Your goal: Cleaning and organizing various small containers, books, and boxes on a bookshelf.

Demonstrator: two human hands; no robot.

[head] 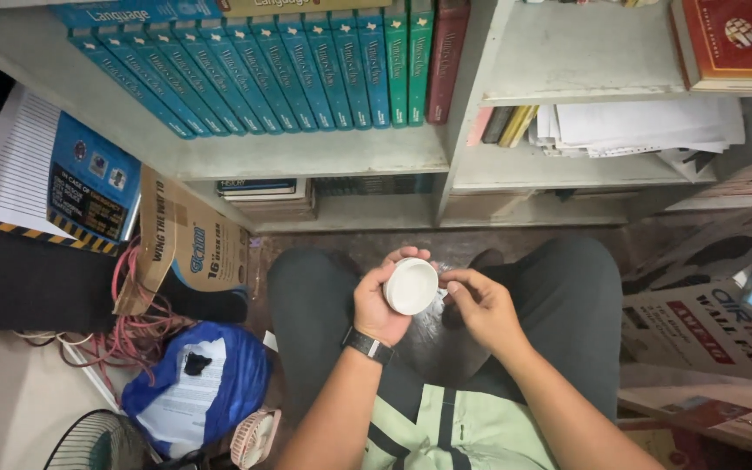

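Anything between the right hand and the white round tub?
Head view: nothing solid. The right hand has fingertips right at the rim of the white round tub, held in the left hand; crinkled clear plastic shows below.
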